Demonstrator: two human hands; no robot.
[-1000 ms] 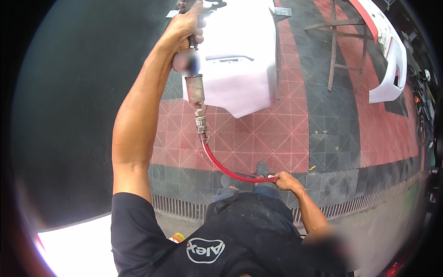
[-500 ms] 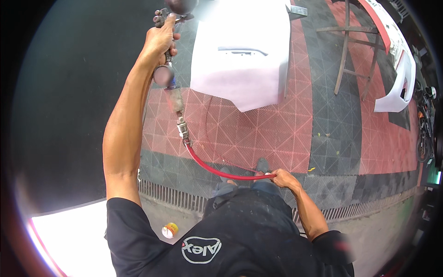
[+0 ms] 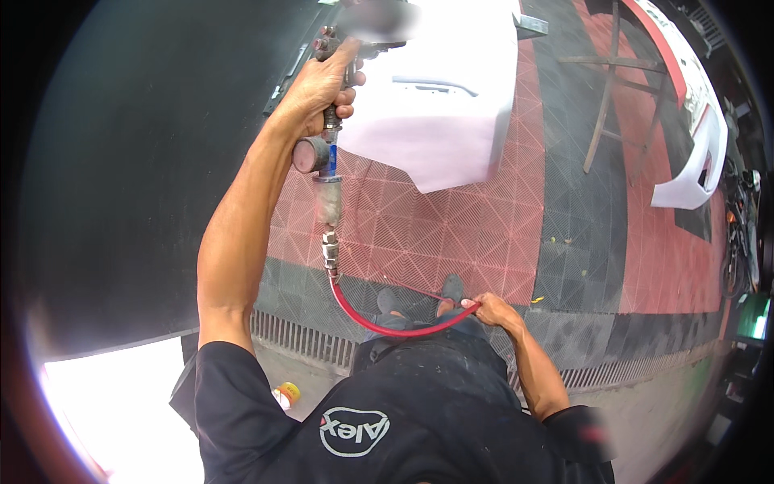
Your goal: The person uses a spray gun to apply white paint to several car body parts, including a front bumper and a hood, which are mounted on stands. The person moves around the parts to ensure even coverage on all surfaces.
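Note:
With its fingers wrapped round the handle, my left hand (image 3: 326,85) grips a spray gun (image 3: 326,44) at the top of the head view. A dark cup on the gun is blurred. Below the handle hang a round gauge (image 3: 310,155), a cloudy filter (image 3: 329,202) and a metal coupling (image 3: 330,250). From there a red air hose (image 3: 387,331) curves across to my right hand (image 3: 493,309), which is closed on it near my thighs. A white car door (image 3: 419,149) with a handle recess stands ahead, right of the gun; hazy mist shows near its upper part.
A white and red car bumper (image 3: 701,153) rests by a wooden stand (image 3: 606,105) at the far right. A floor grate (image 3: 306,339) runs in front of my feet. A yellow can (image 3: 287,394) sits at lower left, near a dark wall (image 3: 121,202).
My left hand and the spray gun have moved right and slightly down, now overlapping the car door's left edge. The hose sags lower. My right hand stays nearly in place.

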